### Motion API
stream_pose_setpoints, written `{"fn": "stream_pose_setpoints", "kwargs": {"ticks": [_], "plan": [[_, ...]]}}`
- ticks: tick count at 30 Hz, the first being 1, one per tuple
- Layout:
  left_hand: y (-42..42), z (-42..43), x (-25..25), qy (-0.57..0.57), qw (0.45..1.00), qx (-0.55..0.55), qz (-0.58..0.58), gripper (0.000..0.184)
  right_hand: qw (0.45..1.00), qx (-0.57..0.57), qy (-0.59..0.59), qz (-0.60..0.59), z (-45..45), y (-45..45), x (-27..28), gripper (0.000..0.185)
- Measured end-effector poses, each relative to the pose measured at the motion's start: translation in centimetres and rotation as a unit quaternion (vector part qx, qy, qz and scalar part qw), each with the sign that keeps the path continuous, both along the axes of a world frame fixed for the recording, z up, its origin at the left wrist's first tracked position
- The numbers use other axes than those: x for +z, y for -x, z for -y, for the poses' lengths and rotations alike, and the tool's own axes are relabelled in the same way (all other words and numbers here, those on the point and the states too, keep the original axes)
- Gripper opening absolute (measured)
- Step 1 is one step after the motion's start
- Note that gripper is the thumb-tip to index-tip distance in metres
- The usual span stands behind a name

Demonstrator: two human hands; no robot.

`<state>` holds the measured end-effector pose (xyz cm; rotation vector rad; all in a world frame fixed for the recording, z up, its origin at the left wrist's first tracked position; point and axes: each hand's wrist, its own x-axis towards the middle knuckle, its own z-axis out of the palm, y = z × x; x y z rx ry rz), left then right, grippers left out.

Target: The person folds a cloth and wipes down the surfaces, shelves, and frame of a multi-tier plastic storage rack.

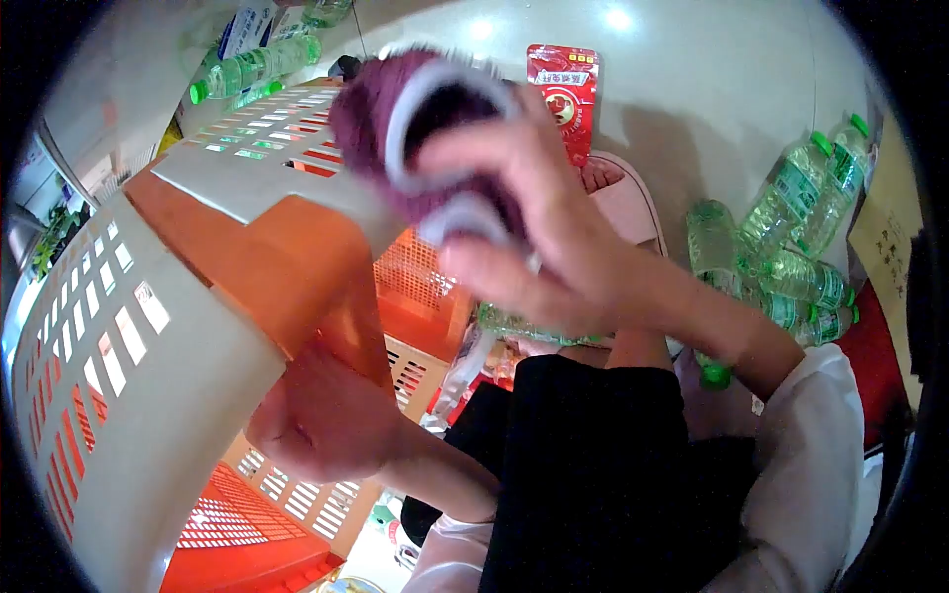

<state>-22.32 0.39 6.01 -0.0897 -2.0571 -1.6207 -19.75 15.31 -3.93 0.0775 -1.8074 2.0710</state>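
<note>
My right hand (554,217) is raised at the centre, its fingers closed on a purple fuzzy item (371,114) with pale grey-rimmed openings. Motion blur hides its exact kind. The thumb and a finger reach into or over the rims. Lower left, my left hand (326,415) is closed round the orange edge of a beige and orange slatted plastic basket (297,257). The basket appears tilted and fills the left side. The purple item is just above and right of its orange part; I cannot tell whether they touch.
Green-capped plastic bottles (786,198) lie on the floor at the right, with more bottles (252,69) at the upper left. A red pouch (563,74) lies near a pink slipper (643,193). Another orange and beige basket (247,504) is below.
</note>
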Motion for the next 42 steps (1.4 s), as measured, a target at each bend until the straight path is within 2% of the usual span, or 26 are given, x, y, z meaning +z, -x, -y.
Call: {"fn": "stream_pose_setpoints", "kwargs": {"ticks": [1,2,3,5,8,9,11,13,15,17,18,22,24,25,26,27,28,30,31,33,35,37,38,40,41,42], "plan": [[0.1,-0.4,0.1,0.006,1.000,0.003,0.012,0.013,0.999,-0.019,-0.021,-0.042,0.7,-0.2,0.1,0.047],[-0.1,-1.1,0.4,-0.099,0.992,-0.023,0.081,0.013,0.996,-0.044,-0.049,-0.051,1.9,-0.6,-0.1,0.052],[-0.1,-1.5,0.5,-0.100,0.992,-0.023,0.080,0.013,0.989,-0.127,-0.055,-0.047,2.9,-0.4,0.1,0.031],[0.0,-2.2,0.8,-0.041,0.994,0.006,0.105,0.030,0.975,-0.145,-0.136,-0.101,3.4,-0.1,-1.9,0.050],[0.2,-2.7,0.7,0.045,0.988,0.046,0.141,0.056,0.953,-0.161,-0.215,-0.141,2.6,1.1,-1.4,0.037],[0.4,-2.6,0.6,0.043,0.988,0.045,0.141,0.056,0.953,-0.161,-0.216,-0.141,3.9,-0.2,-4.4,0.037],[1.0,-2.4,0.5,0.041,0.989,-0.050,0.133,0.056,0.937,-0.118,-0.317,-0.087,3.6,-0.2,-5.0,0.027],[1.2,-2.3,0.5,-0.006,0.989,-0.044,0.139,0.053,0.938,-0.098,-0.331,-0.031,3.6,-1.2,-6.6,0.024],[1.1,-1.6,0.5,0.123,0.983,0.024,0.133,0.051,0.920,-0.047,-0.369,0.122,3.1,-1.6,-7.3,0.024],[1.2,-1.7,0.4,0.089,0.987,-0.002,0.130,0.050,0.929,-0.020,-0.332,0.159,1.3,-0.9,-4.8,0.024],[1.2,-1.7,0.4,0.054,0.990,-0.026,0.128,0.049,0.926,-0.016,-0.319,0.200,1.5,-2.2,-6.8,0.024],[1.3,-1.7,0.3,0.039,0.990,-0.034,0.128,0.048,0.912,-0.035,-0.279,0.300,-0.4,-2.9,-6.8,0.030],[1.5,-1.4,0.1,-0.098,0.993,-0.016,0.057,0.029,0.906,-0.038,-0.241,0.345,-1.2,-2.8,-6.9,0.032],[1.4,-0.6,0.0,-0.099,0.993,-0.017,0.055,0.029,0.935,-0.072,-0.124,0.325,-1.5,-2.7,-7.0,0.034],[1.1,0.5,-0.1,0.073,0.996,-0.043,0.032,0.026,0.949,-0.105,-0.005,0.298,-1.9,-2.5,-6.9,0.035],[0.8,1.4,-0.2,0.244,0.968,-0.066,0.008,0.023,0.949,-0.106,-0.006,0.296,-2.3,-2.5,-6.6,0.035],[1.0,1.4,-0.3,0.242,0.968,-0.067,0.005,0.023,0.930,-0.071,0.138,0.333,-2.9,-2.5,-6.3,0.038],[1.4,1.2,-0.4,-0.072,0.994,-0.081,0.012,0.016,0.838,0.059,0.415,0.349,-4.0,-2.6,-6.5,0.042],[1.4,0.5,-0.2,-0.072,0.994,-0.082,0.011,0.016,0.839,0.059,0.415,0.347,-4.0,-2.3,-5.5,0.042],[1.0,-1.0,0.4,0.122,0.983,0.041,0.134,0.047,0.730,0.052,0.558,0.391,-3.8,-2.4,-3.7,0.046],[1.0,-0.8,0.4,0.145,0.980,0.042,0.133,0.048,0.721,0.033,0.580,0.378,-3.2,-2.3,-4.0,0.049],[0.8,-0.5,0.4,0.190,0.972,0.045,0.132,0.048,0.814,0.059,0.453,0.359,-3.0,-2.3,-3.7,0.051],[0.8,-0.2,0.3,0.211,0.967,0.046,0.132,0.048,0.813,0.059,0.454,0.360,-2.8,-2.3,-3.7,0.051],[0.8,-0.7,0.2,0.225,0.966,0.034,0.125,0.048,0.870,-0.017,0.370,0.325,-2.3,-2.1,-3.7,0.049],[1.0,-1.8,0.1,0.112,0.986,-0.009,0.121,0.047,0.893,-0.055,0.326,0.306,-2.1,-2.1,-3.6,0.048],[1.1,-2.5,0.1,-0.004,0.992,-0.051,0.115,0.047,0.889,-0.071,0.360,0.273,-1.6,-2.0,-4.3,0.044]]}}
